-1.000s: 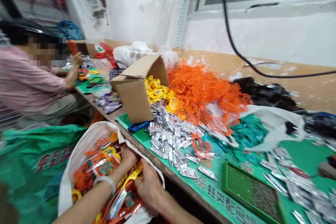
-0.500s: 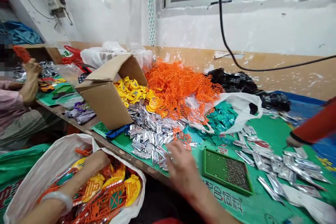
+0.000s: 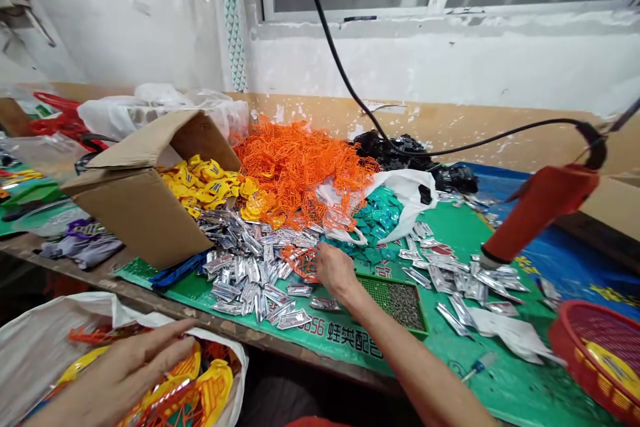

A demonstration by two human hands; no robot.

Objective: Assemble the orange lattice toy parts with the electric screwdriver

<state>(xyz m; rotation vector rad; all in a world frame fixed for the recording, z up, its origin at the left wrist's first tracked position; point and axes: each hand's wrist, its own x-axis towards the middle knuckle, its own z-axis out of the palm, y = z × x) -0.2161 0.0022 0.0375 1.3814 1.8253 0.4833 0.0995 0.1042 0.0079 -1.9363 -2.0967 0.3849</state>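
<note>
My left hand (image 3: 135,363) is open, its fingers stretched out over a white sack (image 3: 15,340). Inside the sack lie yellow plastic pieces (image 3: 215,387) and orange lattice parts, partly covered by the hand. My right hand (image 3: 339,271) is closed at the right end of an orange plastic lattice piece (image 3: 301,262) on the table; its fingertips are hidden. Left of it spreads a heap of small silvery parts (image 3: 250,273). Just right of the wrist sits a green tray (image 3: 373,290) with small dark screws (image 3: 404,303) in one half.
A tipped cardboard box (image 3: 140,220) spills yellow pieces (image 3: 210,183) beside a large orange lattice pile (image 3: 300,167). Teal parts (image 3: 377,213) lie by a white plastic bag (image 3: 410,190). A red electric screwdriver (image 3: 540,213) hangs at right, above more silvery parts and a red basket (image 3: 565,347).
My view has turned right. My left hand has come up out of the sack's contents with fingers straight. My right hand has moved forward to the orange lattice piece and closed.
</note>
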